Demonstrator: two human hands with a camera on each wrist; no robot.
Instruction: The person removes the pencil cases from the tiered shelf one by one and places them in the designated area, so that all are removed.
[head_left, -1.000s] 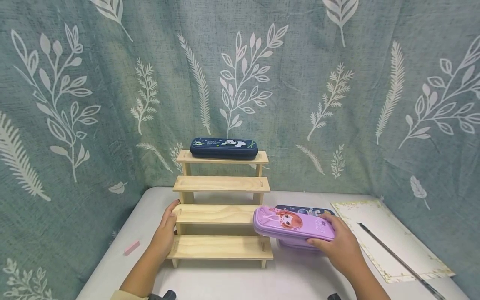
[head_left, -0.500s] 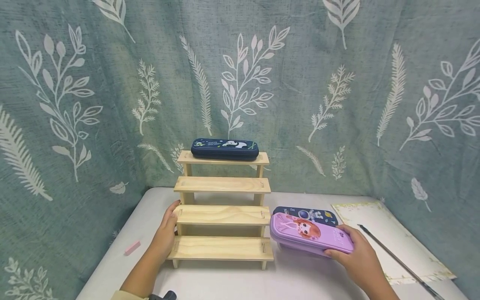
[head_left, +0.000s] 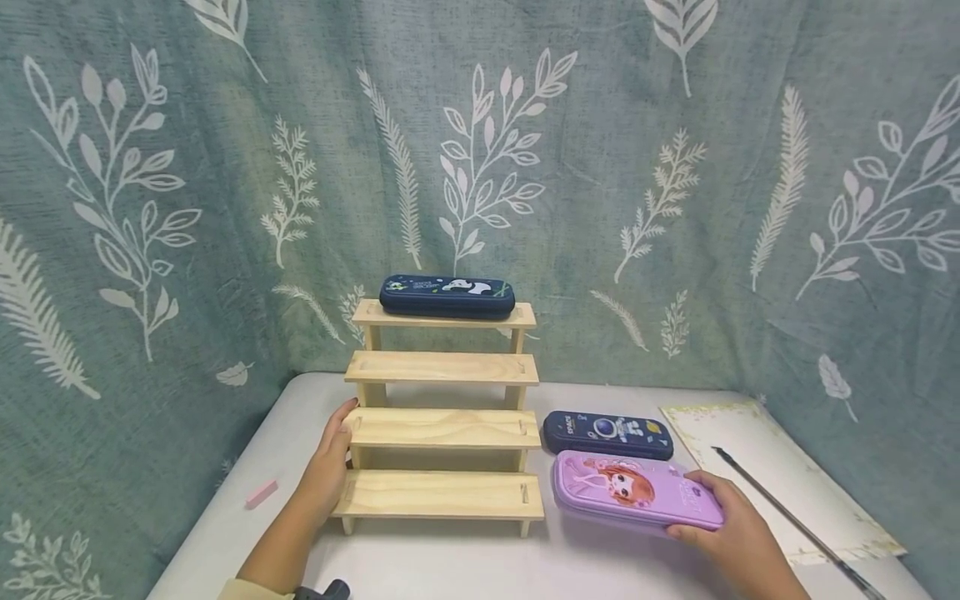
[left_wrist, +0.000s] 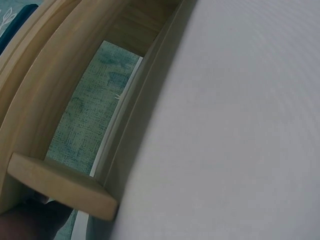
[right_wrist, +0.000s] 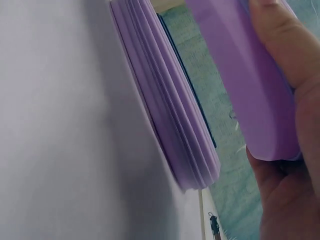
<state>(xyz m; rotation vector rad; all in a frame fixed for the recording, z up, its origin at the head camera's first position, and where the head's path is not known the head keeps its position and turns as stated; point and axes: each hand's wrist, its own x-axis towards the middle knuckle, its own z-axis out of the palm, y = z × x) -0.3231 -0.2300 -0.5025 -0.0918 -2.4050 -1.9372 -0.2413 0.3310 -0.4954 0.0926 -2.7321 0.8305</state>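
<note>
My right hand [head_left: 738, 529] grips the right end of a light purple pencil case [head_left: 637, 490] with a red-haired doll on its lid. In the right wrist view it is raised above a second purple pencil case [right_wrist: 167, 100] lying on the table; in the head view the held case hides that lower one. A navy pencil case [head_left: 609, 433] with an astronaut print lies just behind. My left hand [head_left: 327, 462] holds the left side of a four-tier wooden stand [head_left: 442, 492], at its lower tiers; some fingers are hidden. On the top tier rests a navy panda pencil case [head_left: 447, 297].
A pink eraser-like block [head_left: 262, 494] lies left of the stand. At the right, a long paintbrush [head_left: 787, 512] rests across a cream sheet with a floral border [head_left: 720, 421]. A patterned teal curtain [head_left: 585, 217] surrounds the white table [head_left: 420, 567].
My right hand has carried the purple pencil case rightward and toward me, away from the stand, uncovering the astronaut pencil case. My left hand stays on the stand.
</note>
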